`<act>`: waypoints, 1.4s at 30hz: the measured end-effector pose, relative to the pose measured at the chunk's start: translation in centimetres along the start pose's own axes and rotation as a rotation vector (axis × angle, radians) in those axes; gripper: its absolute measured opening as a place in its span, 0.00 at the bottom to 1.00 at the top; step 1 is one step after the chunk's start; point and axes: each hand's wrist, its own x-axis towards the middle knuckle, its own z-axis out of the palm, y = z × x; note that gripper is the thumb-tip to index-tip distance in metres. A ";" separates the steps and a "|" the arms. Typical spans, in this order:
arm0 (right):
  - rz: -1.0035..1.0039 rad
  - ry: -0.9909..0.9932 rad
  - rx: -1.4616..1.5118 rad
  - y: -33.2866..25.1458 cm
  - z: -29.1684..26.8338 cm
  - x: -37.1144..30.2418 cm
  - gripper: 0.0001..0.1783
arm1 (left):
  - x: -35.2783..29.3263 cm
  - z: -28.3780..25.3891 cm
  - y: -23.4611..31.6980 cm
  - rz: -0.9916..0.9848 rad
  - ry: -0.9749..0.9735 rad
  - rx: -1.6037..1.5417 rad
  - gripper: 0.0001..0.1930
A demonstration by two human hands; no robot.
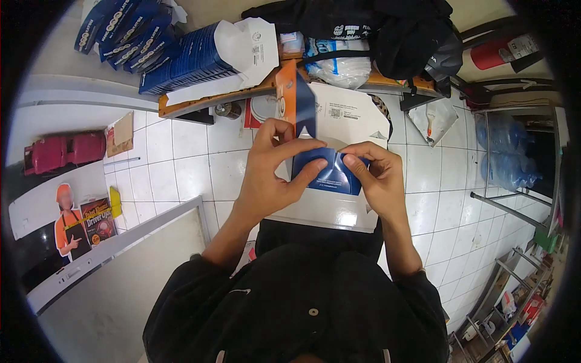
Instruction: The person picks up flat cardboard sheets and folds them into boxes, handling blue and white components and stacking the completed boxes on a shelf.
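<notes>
A partly folded cardboard food carton (327, 175), glossy blue outside with an orange panel standing up at its far left, is between my hands. My left hand (266, 172) pinches the blue panel near its middle with thumb and forefinger. On the panel's right part, my right hand (382, 181) has thumb and fingers closed over the edge. The blue surface bends where the two thumbs press close together. Below and behind it, over my lap, lies white flat cardboard (330, 215) with small print and torn-looking corners; I cannot tell how much belongs to the same carton.
A wooden bench (187, 109) ahead carries a tight row of blue cartons (187, 57) at left, a clear plastic pack (342, 69) and a black bag (417, 42). Several more folded cartons (124, 33) lie far left. Water jugs (508, 151) stand on a metal rack at right.
</notes>
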 end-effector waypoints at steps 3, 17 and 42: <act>-0.014 -0.012 -0.069 -0.4 0.2 -0.3 0.06 | -0.5 -0.6 -1.0 -0.035 -0.087 -0.006 0.21; -0.114 0.011 -0.304 -4.7 3.3 0.1 0.06 | -0.8 -4.8 -0.2 0.299 -0.042 0.270 0.32; -0.347 0.346 -0.107 -2.2 -1.3 0.5 0.18 | 16.0 -53.2 -9.7 -0.052 0.704 0.698 0.30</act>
